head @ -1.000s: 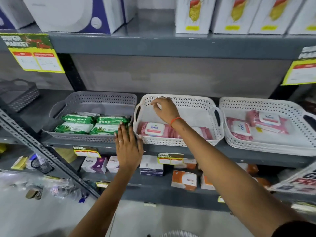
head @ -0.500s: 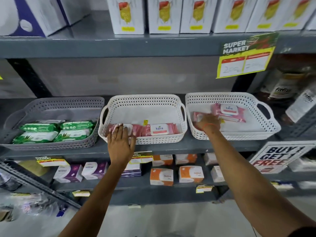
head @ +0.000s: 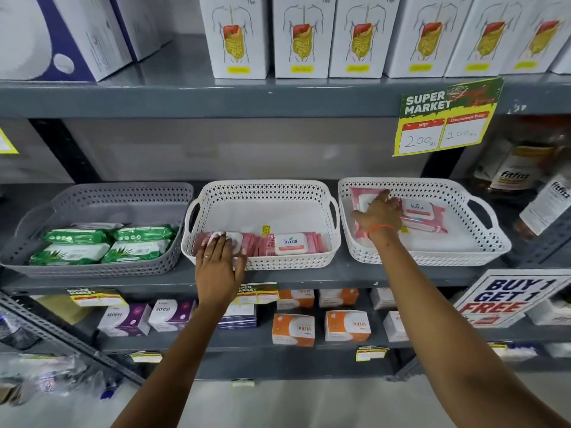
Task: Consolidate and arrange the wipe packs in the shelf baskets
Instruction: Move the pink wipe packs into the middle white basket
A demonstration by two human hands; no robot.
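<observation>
Since half a second earlier, the right hand [head: 378, 216] had pushed deeper into the right-hand white perforated plastic basket [head: 491, 242] and tipped a flat pink wipe pack [head: 360, 197] up against the left wall, its grip pinching that pack. The left hand [head: 217, 264] had stayed over the front rim of the middle white perforated basket [head: 265, 188], fingers spread on a pink pack with a white lid [head: 234, 239]. The next move probably turned on the tilted pack, long axis running front to back, lying right of the middle basket and nearest the right hand. Three baskets stood on the grey metal shelf [head: 340, 274]: the grey perforated basket [head: 92, 196] held four green wipe packs [head: 102, 242]; two pink packs showed in each white basket.
</observation>
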